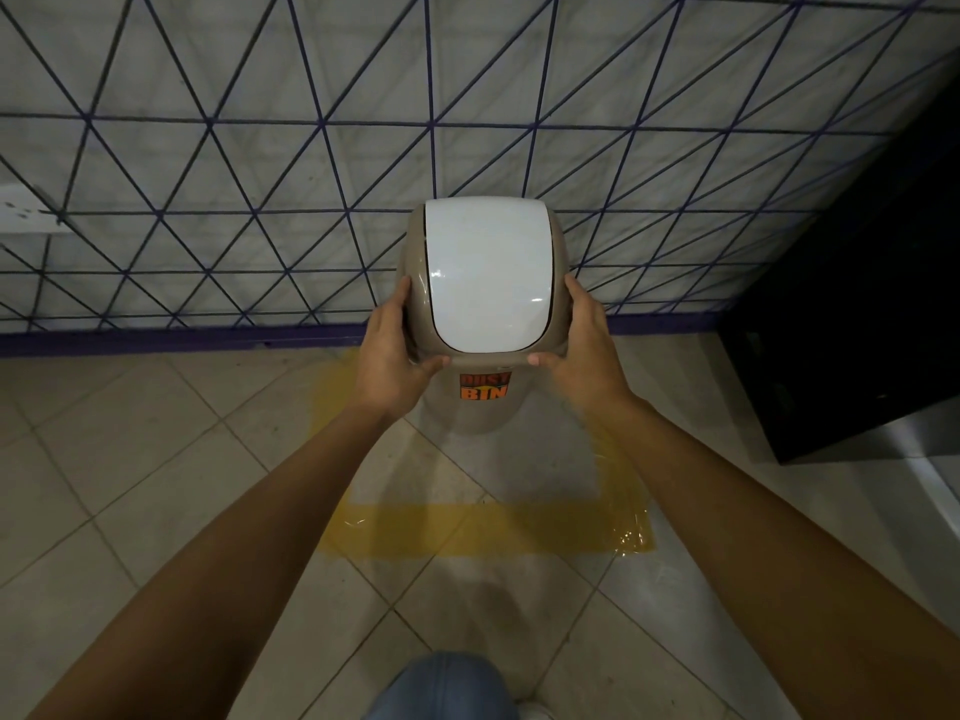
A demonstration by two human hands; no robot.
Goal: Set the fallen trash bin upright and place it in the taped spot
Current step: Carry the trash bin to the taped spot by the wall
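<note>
Trash bin upright, gripped at the lid sides between left hand and right hand, base inside the yellow taped square below the hands. Lower straight, keep level, centre it, then release.

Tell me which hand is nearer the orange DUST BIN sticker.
Right, narrowly. The right hand grips the bin's lid rim just above and right of the DUST BIN sticker, thumb tip close above it. The left hand grips the opposite side, slightly farther.
</note>
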